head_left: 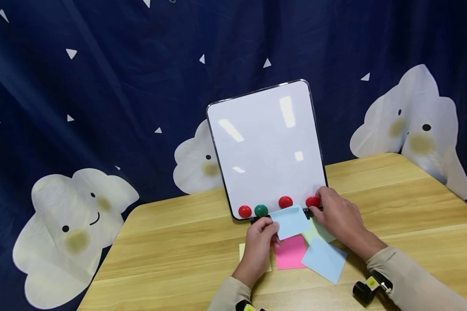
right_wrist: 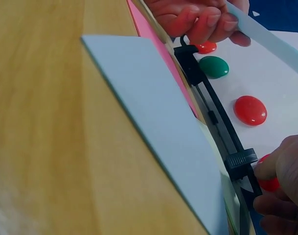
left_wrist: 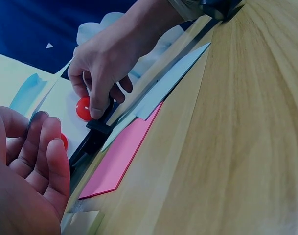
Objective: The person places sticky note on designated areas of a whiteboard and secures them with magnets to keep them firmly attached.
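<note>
My left hand (head_left: pixel 258 244) pinches a light blue sticky note (head_left: pixel 289 221) by its left edge, holding it in front of the lower edge of a whiteboard (head_left: pixel 268 147). At the board's lower right corner, the fingers and thumb of my right hand (head_left: pixel 340 216) grip a red round magnet (head_left: pixel 313 201). Along the same bottom edge sit another red magnet (head_left: pixel 285 202), a green magnet (head_left: pixel 261 211) and a third red one (head_left: pixel 244 211). In the right wrist view, the black clip (right_wrist: pixel 240 163) on the frame is beside my right fingertips.
Below the board lie a pink sticky-note pad (head_left: pixel 290 252), a blue pad (head_left: pixel 325 260), a pale green pad (head_left: pixel 318 231) and a yellow pad (head_left: pixel 242 251), partly behind my left hand. They rest on a wooden table (head_left: pixel 171 259). A dark blue curtain (head_left: pixel 113 86) with clouds hangs behind.
</note>
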Motion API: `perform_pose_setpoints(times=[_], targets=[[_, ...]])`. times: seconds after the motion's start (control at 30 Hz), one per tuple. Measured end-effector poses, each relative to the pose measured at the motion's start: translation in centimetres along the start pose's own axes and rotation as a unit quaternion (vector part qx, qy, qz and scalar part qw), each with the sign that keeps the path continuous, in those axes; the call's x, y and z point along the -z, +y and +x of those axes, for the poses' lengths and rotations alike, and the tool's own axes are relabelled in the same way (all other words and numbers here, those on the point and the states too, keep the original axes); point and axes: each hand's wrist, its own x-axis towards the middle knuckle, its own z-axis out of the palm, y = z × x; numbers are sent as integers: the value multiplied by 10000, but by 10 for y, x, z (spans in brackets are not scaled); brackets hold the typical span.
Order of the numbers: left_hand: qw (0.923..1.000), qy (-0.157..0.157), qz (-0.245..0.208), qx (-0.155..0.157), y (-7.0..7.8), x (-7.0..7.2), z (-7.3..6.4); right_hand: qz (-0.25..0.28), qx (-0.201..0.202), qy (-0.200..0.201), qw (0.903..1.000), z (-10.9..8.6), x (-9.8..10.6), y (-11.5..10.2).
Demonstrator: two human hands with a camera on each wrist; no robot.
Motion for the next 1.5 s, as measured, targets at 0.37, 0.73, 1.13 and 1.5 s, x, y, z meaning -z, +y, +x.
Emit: perform_pose_setpoints(times=[0.37, 0.73, 1.13, 1.5], targets=[[10000, 27, -7, -26, 0, 2, 0, -25, -40, 128, 9999, -1, 1, 0], [9999, 64, -19, -109, 0, 2, 1, 285, -187, 123, 9993, 1, 6, -1], [9999, 100, -17, -105, 0, 2, 3, 1133, -285, 139, 9931, 0, 12, -9], [9997, 193, 144, -87, 1, 5, 2, 2967, -1059, -428, 9481, 2, 17, -15]])
